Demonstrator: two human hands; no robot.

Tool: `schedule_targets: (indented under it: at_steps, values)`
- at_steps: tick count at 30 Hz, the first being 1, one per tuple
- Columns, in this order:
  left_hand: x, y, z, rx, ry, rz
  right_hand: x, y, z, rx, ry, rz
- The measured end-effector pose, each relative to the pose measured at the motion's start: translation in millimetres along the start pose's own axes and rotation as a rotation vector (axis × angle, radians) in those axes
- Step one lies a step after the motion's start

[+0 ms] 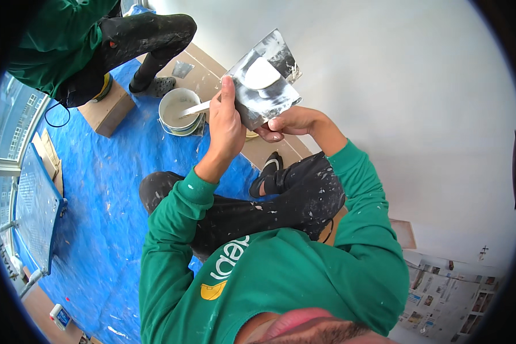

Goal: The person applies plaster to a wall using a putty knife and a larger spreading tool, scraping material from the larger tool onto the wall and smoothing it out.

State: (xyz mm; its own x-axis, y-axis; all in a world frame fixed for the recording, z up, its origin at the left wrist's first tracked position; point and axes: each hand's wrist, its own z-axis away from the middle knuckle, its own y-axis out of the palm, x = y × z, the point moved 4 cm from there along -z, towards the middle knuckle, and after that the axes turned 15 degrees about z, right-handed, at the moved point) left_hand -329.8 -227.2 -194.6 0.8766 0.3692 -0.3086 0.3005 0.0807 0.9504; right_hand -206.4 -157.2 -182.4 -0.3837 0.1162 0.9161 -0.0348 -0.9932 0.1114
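My left hand [226,127] grips the left edge of a metal putty plate [247,109], its thumb on top. A smooth dollop of white putty [262,73] sits on that plate. Beyond it shows a second smeared metal sheet [281,54]; how the two meet is hidden. My right hand [292,122] pinches the plate's lower corner, thumb above and fingers underneath. A white stick [195,109] runs from a white bucket [180,127] toward my left hand; I cannot tell whether the hand touches it.
Blue sheeting [109,200] covers the floor. A white wall [418,114] rises on the right. At upper left, another person in green sleeves [69,40] sits by a cardboard box [106,109]. A blue folding platform [39,203] stands by the window. Newspaper [450,298] lies at lower right.
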Motion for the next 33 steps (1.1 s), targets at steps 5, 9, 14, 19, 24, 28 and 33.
schedule_targets:
  at_steps: [5,9,14,19,24,28,33]
  values:
    - [-8.7,3.2,-3.9,0.02,-0.077,0.123,-34.2,-29.2,4.4,-0.363,0.09,0.04]
    - [-11.2,1.7,-4.9,0.047,-0.094,0.128,-20.8,-3.6,13.8,-0.667,-0.286,0.052]
    - [-6.9,9.0,-4.1,-0.029,-0.122,0.135,7.3,14.1,-3.7,-1.007,-0.64,-0.073]
    - [-4.8,0.7,-5.3,-0.067,-0.132,0.068,-3.8,-4.6,6.0,-1.147,-0.596,0.259]
    - [-3.0,-1.7,-4.3,-0.143,-0.148,0.042,13.4,6.2,19.9,-1.391,-0.622,0.892]
    - [-1.4,-4.1,-1.8,-0.115,-0.182,0.047,20.1,12.2,22.5,-1.454,-0.653,1.001]
    - [-2.1,-3.2,-4.0,-0.19,-0.166,0.111,17.5,12.0,23.3,-1.468,-0.612,1.152]
